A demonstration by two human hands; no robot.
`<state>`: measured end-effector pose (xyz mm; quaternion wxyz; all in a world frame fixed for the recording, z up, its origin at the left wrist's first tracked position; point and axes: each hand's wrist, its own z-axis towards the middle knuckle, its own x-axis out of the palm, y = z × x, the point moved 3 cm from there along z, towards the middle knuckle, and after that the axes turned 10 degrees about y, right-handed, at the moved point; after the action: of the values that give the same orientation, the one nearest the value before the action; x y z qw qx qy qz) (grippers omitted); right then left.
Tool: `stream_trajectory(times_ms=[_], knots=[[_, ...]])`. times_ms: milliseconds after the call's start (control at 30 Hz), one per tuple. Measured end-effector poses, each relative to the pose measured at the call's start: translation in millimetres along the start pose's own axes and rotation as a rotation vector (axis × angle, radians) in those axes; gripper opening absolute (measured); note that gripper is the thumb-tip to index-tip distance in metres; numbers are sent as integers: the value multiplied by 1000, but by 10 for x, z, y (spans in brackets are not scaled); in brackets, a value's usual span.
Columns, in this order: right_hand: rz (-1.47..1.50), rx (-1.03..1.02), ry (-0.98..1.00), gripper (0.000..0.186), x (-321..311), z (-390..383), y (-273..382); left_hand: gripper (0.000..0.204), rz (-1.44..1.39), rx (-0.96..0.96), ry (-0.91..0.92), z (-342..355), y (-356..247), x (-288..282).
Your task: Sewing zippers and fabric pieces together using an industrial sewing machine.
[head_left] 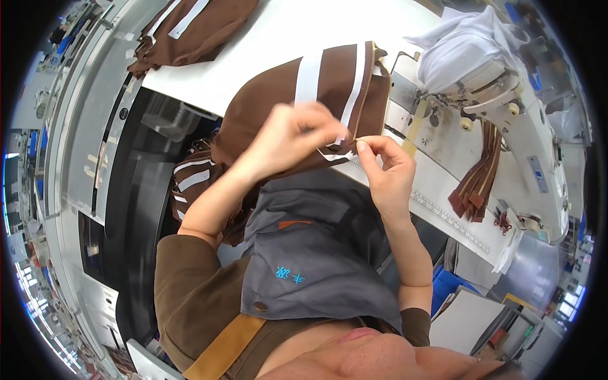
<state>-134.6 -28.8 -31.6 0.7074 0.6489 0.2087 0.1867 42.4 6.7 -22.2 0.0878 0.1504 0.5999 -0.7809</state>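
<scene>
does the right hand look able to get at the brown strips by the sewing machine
Probably yes: only flat white tabletop seems to lie between the right hand and the brown strips. But it appears to be pinching the brown garment, so it may need to let go first.

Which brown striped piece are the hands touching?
The middle piece, with gold zipper teeth: left hand and right hand are at its lower corner. The far piece and low bundle lie farther left.

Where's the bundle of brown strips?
The bundle of brown strips is at the head view's right, on the white table, between the sewing machine and right hand.
</scene>
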Motion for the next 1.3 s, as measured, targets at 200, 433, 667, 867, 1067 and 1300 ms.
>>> stream_trajectory(times_ms=[200,433,667,867,1067,1300], knots=[[-232,-147,278,10,374,-290,65,41,1296,-276,-381,-62,481,-536],[-606,-500,353,28,238,-561,84,38,959,-576,-531,-1945,777,-1013],[-842,-285,-380,13,-902,-615,-18,86,1149,-1569,-317,-3727,1755,-872],[-1257,281,-889,26,-2006,-799,-100,32,260,-736,303,-1338,966,-227],[-1161,308,-694,23,-2146,-791,-204,22,-38,97,872,247,-443,965],[-1233,147,-771,13,-2133,-870,43,26,-292,-8,942,1156,-248,1988]])
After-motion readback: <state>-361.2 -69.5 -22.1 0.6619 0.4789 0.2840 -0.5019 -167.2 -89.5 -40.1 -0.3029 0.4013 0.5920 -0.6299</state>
